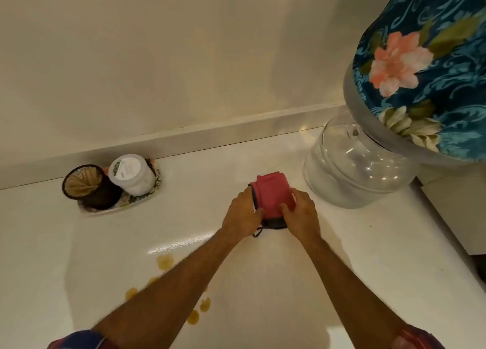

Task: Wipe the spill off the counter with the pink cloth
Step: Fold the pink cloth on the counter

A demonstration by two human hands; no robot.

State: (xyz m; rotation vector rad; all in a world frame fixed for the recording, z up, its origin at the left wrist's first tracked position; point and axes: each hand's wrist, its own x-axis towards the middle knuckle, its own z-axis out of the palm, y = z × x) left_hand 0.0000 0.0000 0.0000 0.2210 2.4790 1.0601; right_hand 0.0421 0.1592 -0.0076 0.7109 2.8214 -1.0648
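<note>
Both hands are gripping the folded pink cloth on the white counter: left hand closing on its left edge, right hand on its right (dark trim showing underneath). Yellowish spill drops are lying nearer the person, apart from the cloth.
</note>
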